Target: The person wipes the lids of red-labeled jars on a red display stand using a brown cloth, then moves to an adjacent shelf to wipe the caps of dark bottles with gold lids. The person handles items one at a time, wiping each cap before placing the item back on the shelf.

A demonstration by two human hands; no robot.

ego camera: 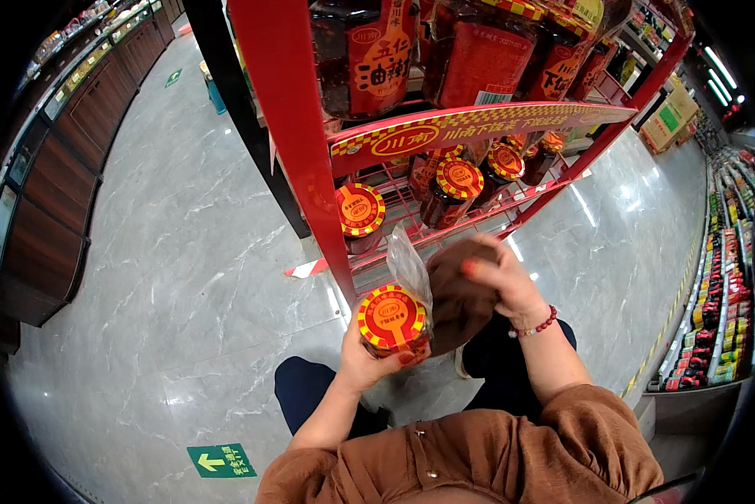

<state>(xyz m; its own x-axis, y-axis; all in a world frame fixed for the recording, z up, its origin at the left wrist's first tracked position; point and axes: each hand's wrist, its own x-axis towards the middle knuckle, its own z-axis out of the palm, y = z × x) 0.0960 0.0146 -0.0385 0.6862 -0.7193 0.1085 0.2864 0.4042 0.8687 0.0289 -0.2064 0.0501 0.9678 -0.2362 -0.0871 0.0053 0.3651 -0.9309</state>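
Observation:
My left hand [371, 359] holds a glass jar with a red and yellow lid [392, 318], low in front of me. Clear plastic film [409, 264] sticks up beside the lid. My right hand [500, 277], blurred, grips a dark brown cloth [462, 296] just right of the jar. Its wrist wears a red bead bracelet. Ahead, on the lower wire shelf of a red metal rack, stand several similar jars [459, 179]; one more jar [360, 211] is at the shelf's left end, by the post.
The rack's red left post [295, 126] rises close ahead. Larger jars [368, 63] fill the upper shelf behind a printed red rail [478, 129]. Dark wood counters [81, 138] line the left; stocked shelves [717, 302] and a cardboard box [667, 120] are at right.

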